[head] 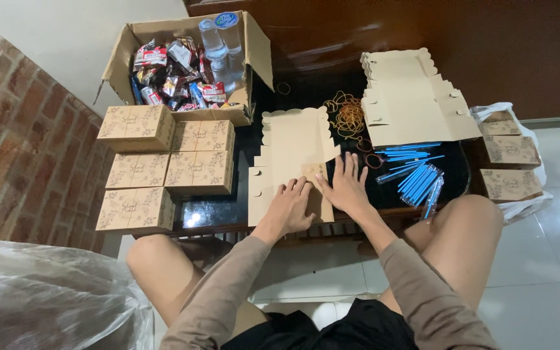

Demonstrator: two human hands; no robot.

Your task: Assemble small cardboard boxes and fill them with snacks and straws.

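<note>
Both hands press flat, fingers spread, holding nothing: the left hand [291, 209] and right hand [345, 188] lie side by side on the near end of the unfolded box blank [291, 146]. The blank lies on the counter [225, 210]. Firm, even pressure along the crease suits this fold. Right of the blank lie blue straws [416, 175]; behind it, rubber bands [347, 115]; left of it, finished boxes [163, 165].

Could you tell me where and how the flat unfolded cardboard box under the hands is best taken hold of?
Probably by the scalloped far edge of the flat box blank, pinched from above. That end lies bare on the dark table, while the left hand and right hand press flat on the near end.
</note>
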